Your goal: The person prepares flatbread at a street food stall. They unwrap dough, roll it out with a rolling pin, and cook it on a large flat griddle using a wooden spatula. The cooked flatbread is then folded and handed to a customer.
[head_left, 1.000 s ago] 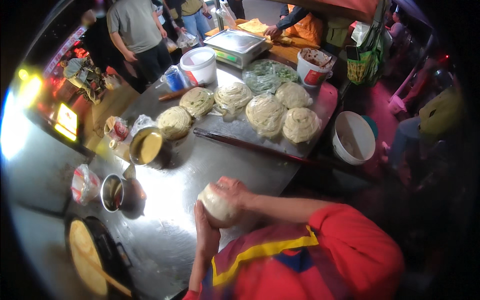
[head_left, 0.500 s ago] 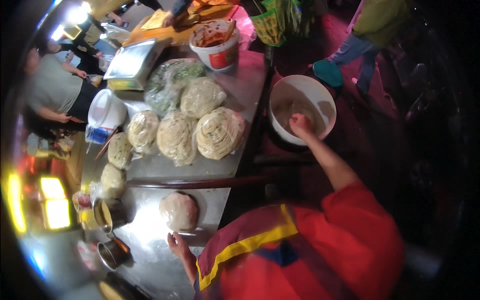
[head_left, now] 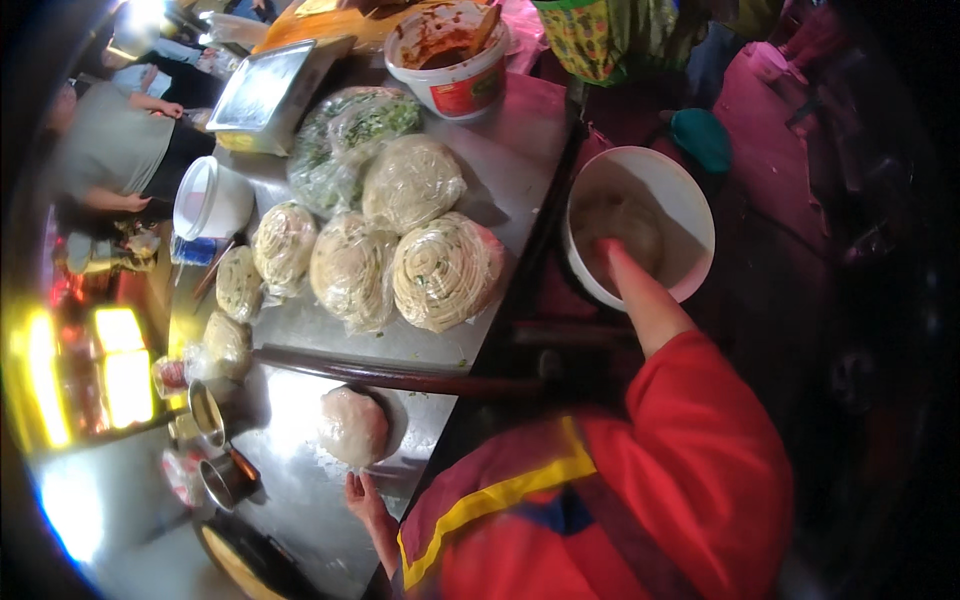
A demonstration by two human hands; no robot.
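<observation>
A pale round dough ball [head_left: 352, 428] lies on the steel table [head_left: 300, 500], near its front edge. My left hand [head_left: 366, 502] rests flat on the table just below the ball, fingers apart, holding nothing. My right arm in a red sleeve stretches out to a white bucket [head_left: 694, 205] off the table's right side. My right hand [head_left: 612, 256] is down inside it, against a pale mass on the bottom. Its fingers are blurred and partly hidden.
A long dark rolling pin [head_left: 380, 374] lies across the table behind the ball. Beyond it sit several bagged coiled dough rounds [head_left: 446, 272], a bag of greens [head_left: 340, 130], a sauce tub [head_left: 455, 62], a metal tray [head_left: 262, 88], a white container [head_left: 210, 200]. Small metal cups [head_left: 206, 412] stand left. A person in grey [head_left: 110, 150] stands far left.
A second ago both hands held the dough ball up. It now lies on the table, my left hand is beside it, and my right hand has gone right into the bucket.
</observation>
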